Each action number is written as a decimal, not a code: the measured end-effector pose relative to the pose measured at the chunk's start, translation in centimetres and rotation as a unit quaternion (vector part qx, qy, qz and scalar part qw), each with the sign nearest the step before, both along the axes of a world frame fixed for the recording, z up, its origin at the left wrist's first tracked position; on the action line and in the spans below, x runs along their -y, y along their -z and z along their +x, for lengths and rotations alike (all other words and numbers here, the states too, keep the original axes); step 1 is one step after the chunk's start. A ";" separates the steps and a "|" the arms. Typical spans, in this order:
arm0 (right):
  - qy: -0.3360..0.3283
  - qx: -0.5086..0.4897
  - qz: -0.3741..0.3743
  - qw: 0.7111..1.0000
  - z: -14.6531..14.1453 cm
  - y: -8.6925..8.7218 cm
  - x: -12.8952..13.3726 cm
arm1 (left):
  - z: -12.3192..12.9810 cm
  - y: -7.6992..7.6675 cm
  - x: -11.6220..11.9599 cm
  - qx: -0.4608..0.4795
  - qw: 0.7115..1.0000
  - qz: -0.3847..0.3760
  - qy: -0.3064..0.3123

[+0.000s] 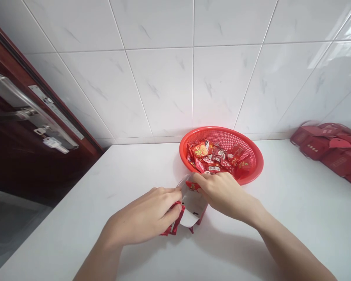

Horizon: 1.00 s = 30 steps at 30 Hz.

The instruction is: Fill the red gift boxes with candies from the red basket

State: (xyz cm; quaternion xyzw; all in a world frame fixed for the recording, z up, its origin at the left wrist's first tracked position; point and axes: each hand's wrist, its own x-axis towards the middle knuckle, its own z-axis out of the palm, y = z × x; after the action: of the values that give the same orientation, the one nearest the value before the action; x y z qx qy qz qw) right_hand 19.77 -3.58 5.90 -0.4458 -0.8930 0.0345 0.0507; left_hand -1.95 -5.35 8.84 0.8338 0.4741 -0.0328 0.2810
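Note:
Between my hands stands a small gift box (192, 205), white inside and red outside, with its top open toward me. My left hand (155, 214) is closed around several red wrapped snack packets (178, 221) at the box's left side, and its fingertips touch the box edge. The fingers of my right hand (226, 193) are bent over the far right rim of the box. They pinch a red wrapped candy (193, 186) at the opening. My right fingertips are partly hidden. Just beyond this hand, a red plastic basket (253, 164) holds many wrapped candies (215, 158).
The white table (134, 168) meets a tiled wall (163, 89) at the back. Several folded red gift boxes (336, 150) are heaped at the right edge. To the left is a dark red door (11, 156) with a metal handle and keys (55, 144).

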 end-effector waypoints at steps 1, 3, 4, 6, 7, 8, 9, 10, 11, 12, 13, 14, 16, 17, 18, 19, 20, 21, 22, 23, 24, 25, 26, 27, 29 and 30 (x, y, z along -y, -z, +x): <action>-0.004 0.004 0.008 1.000 -0.2 0.1 0.2 | 0.0 0.0 0.0 0.002 1.000 0.000 -0.002; -0.020 -0.001 0.017 1.000 -0.4 0.2 0.5 | 0.1 0.0 -0.1 0.007 1.000 -0.002 -0.001; -0.027 -0.007 0.020 0.999 -0.6 0.3 0.6 | 0.1 0.0 -0.1 0.010 1.000 -0.003 0.003; -0.033 -0.014 0.023 0.999 -0.9 0.6 0.6 | 0.1 0.0 -0.2 0.013 1.000 -0.002 0.012; -0.028 -0.014 0.022 0.999 -1.1 0.7 0.6 | 0.1 0.1 -0.3 0.013 1.000 0.000 0.016; -0.019 -0.011 0.018 1.000 -1.3 0.9 0.5 | 0.1 0.1 -0.3 0.013 1.000 0.002 0.017; -0.008 -0.009 0.011 1.000 -1.5 1.0 0.5 | 0.0 0.2 -0.3 0.012 1.000 0.004 0.017; 0.005 -0.008 0.003 1.000 -1.6 1.2 0.4 | 0.0 0.2 -0.3 0.012 1.000 0.004 0.015; 0.019 -0.008 -0.004 1.000 -1.8 1.3 0.4 | 0.0 0.2 -0.3 0.012 1.000 0.004 0.013; 0.033 -0.010 -0.011 0.999 -1.9 1.4 0.3 | 0.0 0.2 -0.3 0.014 1.000 0.004 0.013; 0.045 -0.010 -0.016 0.999 -1.9 1.4 0.3 | 0.1 0.1 -0.3 0.015 1.000 0.004 0.014; 0.055 -0.010 -0.019 0.998 -2.0 1.5 0.3 | 0.1 0.1 -0.3 0.015 1.000 0.003 0.015; 0.063 -0.004 -0.016 0.998 -2.1 1.7 0.4 | 0.2 0.0 -0.3 0.015 1.000 0.003 0.018; 0.060 0.001 -0.013 0.998 -2.2 1.7 0.5 | 0.2 -0.1 -0.4 0.016 1.000 0.002 0.020; 0.054 0.005 -0.009 0.998 -2.3 1.8 0.5 | 0.2 -0.1 -0.4 0.017 1.000 0.002 0.021; 0.046 0.010 -0.005 0.999 -2.3 1.9 0.6 | 0.2 -0.1 -0.4 0.018 1.000 0.002 0.023; 0.037 0.014 0.001 0.999 -2.4 2.1 0.7 | 0.2 -0.1 -0.5 0.020 0.999 0.003 0.026; 0.028 0.017 0.006 0.999 -2.4 2.1 0.7 | 0.2 -0.1 -0.5 0.021 0.999 0.003 0.028; 0.018 0.018 0.011 1.000 -2.4 2.2 0.8 | 0.2 -0.1 -0.5 0.022 0.999 0.003 0.031; 0.008 0.018 0.016 1.000 -2.3 2.2 0.9 | 0.1 -0.1 -0.5 0.022 0.999 0.003 0.032; -0.002 0.015 0.020 1.000 -2.3 2.2 1.0 | 0.1 -0.1 -0.5 0.022 0.999 0.003 0.032; -0.011 0.011 0.024 1.000 -2.3 2.2 1.1 | 0.1 -0.1 -0.6 0.023 0.999 0.004 0.033; -0.018 0.008 0.026 0.999 -2.2 2.1 1.2 | 0.1 -0.1 -0.6 0.025 0.999 0.004 0.033; -0.025 0.005 0.027 0.999 -2.2 2.0 1.3 | 0.1 -0.1 -0.6 0.026 0.999 0.004 0.032; -0.034 -0.002 0.029 0.999 -2.1 2.0 1.5 | 0.2 -0.1 -0.6 0.028 0.999 0.001 0.031; -0.037 -0.006 0.029 0.999 -2.1 2.0 1.5 | 0.2 -0.1 -0.6 0.029 0.999 0.000 0.031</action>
State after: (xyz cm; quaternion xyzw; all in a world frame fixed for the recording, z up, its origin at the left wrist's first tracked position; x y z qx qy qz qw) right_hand 17.70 -5.11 3.92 -0.4102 -0.9093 0.0131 0.0679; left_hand -1.77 -4.70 8.96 0.8488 0.4395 -0.0169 0.2934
